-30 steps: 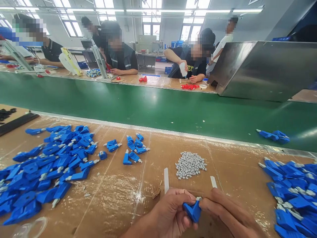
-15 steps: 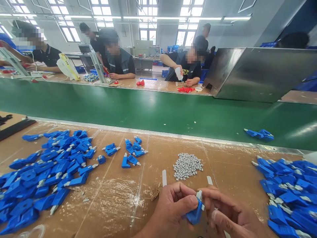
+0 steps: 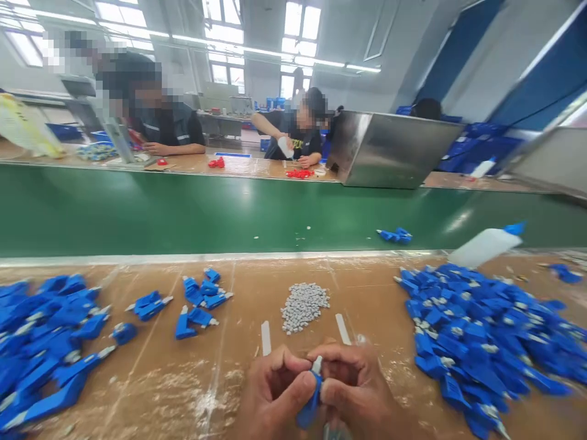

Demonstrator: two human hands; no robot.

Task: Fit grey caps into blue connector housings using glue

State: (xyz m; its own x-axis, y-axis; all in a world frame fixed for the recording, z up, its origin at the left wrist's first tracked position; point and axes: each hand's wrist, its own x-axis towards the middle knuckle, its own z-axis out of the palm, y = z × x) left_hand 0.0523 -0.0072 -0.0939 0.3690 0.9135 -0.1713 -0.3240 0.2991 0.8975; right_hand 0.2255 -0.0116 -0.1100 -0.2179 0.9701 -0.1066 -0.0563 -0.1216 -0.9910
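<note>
Low in the middle, my left hand [image 3: 279,391] is closed on a small blue plastic part [image 3: 308,410] with a white tip [image 3: 317,365] pointing up. Against the part's right side press the thumb and forefinger of my right hand [image 3: 355,388], also closed; whether a small piece sits between them is hidden. Just beyond my hands lies a heap of small grey pieces [image 3: 305,305]. Two white strips lie nearby, a left strip [image 3: 266,338] and a right strip [image 3: 342,329]. Something clear [image 3: 337,430] shows partly below my right hand.
Blue parts are piled at left [image 3: 50,330] and right [image 3: 477,342], with a small cluster [image 3: 204,293] between. A white bottle [image 3: 486,245] lies behind the right pile. Past the green belt [image 3: 183,211], a co-worker [image 3: 293,134] handles a white bottle beside red parts [image 3: 300,174].
The view has swung right, showing more of the right pile and the bottle. My right hand has come in from beside the blue part and now touches it.
</note>
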